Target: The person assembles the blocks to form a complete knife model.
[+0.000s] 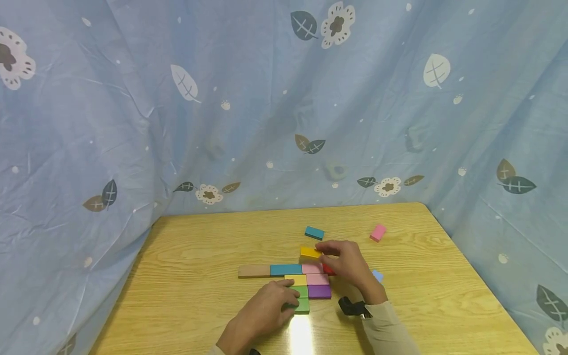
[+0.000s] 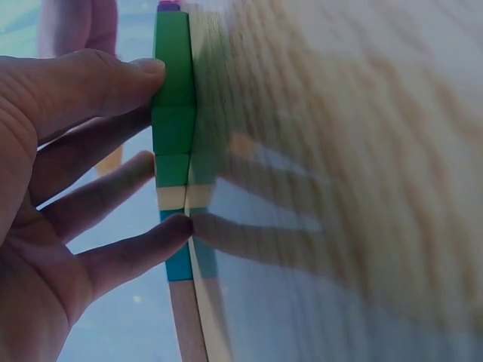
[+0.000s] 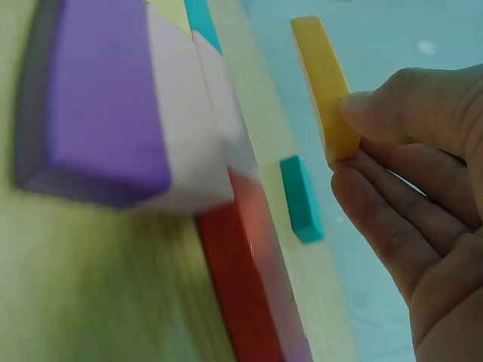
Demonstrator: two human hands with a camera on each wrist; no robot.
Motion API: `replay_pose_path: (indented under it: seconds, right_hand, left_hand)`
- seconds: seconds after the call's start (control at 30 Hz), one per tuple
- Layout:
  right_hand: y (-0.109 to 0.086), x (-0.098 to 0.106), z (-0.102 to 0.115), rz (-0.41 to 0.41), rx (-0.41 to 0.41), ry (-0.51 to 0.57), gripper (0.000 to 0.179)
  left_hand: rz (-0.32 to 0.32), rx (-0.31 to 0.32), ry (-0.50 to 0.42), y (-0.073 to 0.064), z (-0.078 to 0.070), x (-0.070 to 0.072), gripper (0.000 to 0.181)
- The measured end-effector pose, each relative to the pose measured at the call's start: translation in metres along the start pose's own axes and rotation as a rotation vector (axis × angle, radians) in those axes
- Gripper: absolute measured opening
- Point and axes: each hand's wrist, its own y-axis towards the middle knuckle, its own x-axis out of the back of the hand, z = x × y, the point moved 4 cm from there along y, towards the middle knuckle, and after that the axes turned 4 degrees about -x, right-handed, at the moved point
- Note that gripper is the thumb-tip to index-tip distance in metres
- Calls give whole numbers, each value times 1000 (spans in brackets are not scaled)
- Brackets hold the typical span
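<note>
My right hand (image 1: 350,261) pinches a yellow-orange block (image 1: 310,252) by its right end, thumb against fingers. In the right wrist view the block (image 3: 324,83) is raised above the table. Below it lies a flat arrangement of blocks: a brown one (image 1: 254,271), a teal one (image 1: 286,269), pink ones (image 1: 317,279), a red one (image 1: 328,269), a purple one (image 1: 319,292), a yellow one (image 1: 299,279) and green ones (image 1: 302,305). My left hand (image 1: 268,305) rests its spread fingers along the left side of the arrangement, its thumb at the green block (image 2: 173,64).
A loose teal block (image 1: 314,232) lies behind the arrangement, and a pink block (image 1: 378,232) sits farther right. Partly behind my right wrist is a light blue block (image 1: 377,275). A blue patterned curtain (image 1: 266,123) surrounds the wooden table (image 1: 191,305).
</note>
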Motion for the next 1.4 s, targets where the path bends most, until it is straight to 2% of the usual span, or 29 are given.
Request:
replay_pose_path:
  seconds: [0.3,0.63,0.77,0.87,1.07,1.4]
  right_hand:
    - [-48,21,-10,-99,-4,-54,26]
    - [-95,31,-12,-102,-41,-63,27]
    - [-108,31,-12,-100,-76,-71,29]
    - [-113,29,-11,-106,-70,-87,29]
    - [-115,24,-3,-94,14,-103,27]
    - [-111,0,11,-69,277,-142,35]
  left_hand:
    - [-17,2,-4,0,0,-3,16]
    - [-12,11,-1,0,0,-2,16]
    - [-5,15,-4,0,0,-2,16]
    - [-7,12,-7,0,0,-2,16]
    - [-11,17,-4,0,1,-2,16]
    - [-4,-8,21,0,1,-2,14]
